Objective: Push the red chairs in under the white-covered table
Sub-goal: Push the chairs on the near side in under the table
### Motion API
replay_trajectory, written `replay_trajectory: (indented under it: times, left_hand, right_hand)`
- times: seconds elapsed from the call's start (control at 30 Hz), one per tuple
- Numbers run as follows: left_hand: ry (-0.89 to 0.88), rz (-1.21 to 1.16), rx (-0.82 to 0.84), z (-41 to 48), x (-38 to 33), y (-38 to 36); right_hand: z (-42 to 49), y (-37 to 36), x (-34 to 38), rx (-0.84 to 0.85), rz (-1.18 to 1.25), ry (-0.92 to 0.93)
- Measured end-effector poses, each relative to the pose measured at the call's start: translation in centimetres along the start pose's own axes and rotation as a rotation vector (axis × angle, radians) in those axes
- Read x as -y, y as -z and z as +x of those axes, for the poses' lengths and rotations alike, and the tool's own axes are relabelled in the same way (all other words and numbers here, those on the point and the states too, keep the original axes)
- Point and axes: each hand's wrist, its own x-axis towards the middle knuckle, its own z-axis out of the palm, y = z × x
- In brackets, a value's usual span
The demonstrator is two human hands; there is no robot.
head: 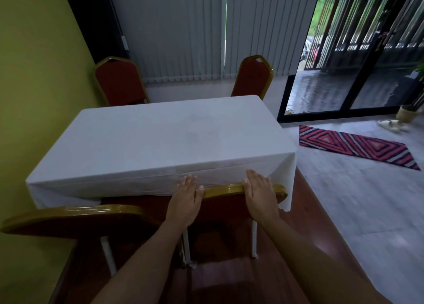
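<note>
My hands rest on the near right red chair (pixel 231 202), backrest against the white-covered table (pixel 160 140); another (pixel 75 218) sits left, two (pixel 117 81) (pixel 251 78) opposite.

You stand in a dining room, home or small function hall. A white-covered desk (pixel 165 138) has red banquet chairs (pixel 118 81) around it. Beyond it hang vertical blinds (pixel 183 32); to its right lie a striped mat (pixel 353 146) and a glass door (pixel 344 74).
</note>
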Motion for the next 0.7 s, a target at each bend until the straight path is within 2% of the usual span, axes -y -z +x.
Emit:
replay_trajectory:
  times: [0.33, 0.43, 0.53, 0.7]
  left_hand:
    - [0.081, 0.063, 0.091, 0.4, -3.7, 1.6]
    - [0.032, 0.054, 0.133, 2.2, -7.6, 1.6]
    - [0.018, 0.102, 0.26, 4.0, -11.4, 0.9]
    - [0.004, 0.182, 0.346, 6.1, -12.6, 0.5]
  right_hand:
    - [1.2, 2.5, -2.3, 0.22, -0.012, 0.164]
    - [2.0, 3.3, -3.5, 0.276, 0.002, 0.142]
    - [2.8, 4.8, -4.8, 0.354, -0.001, 0.133]
    - [3.8, 7.2, -10.0, 0.436, -0.077, 0.043]
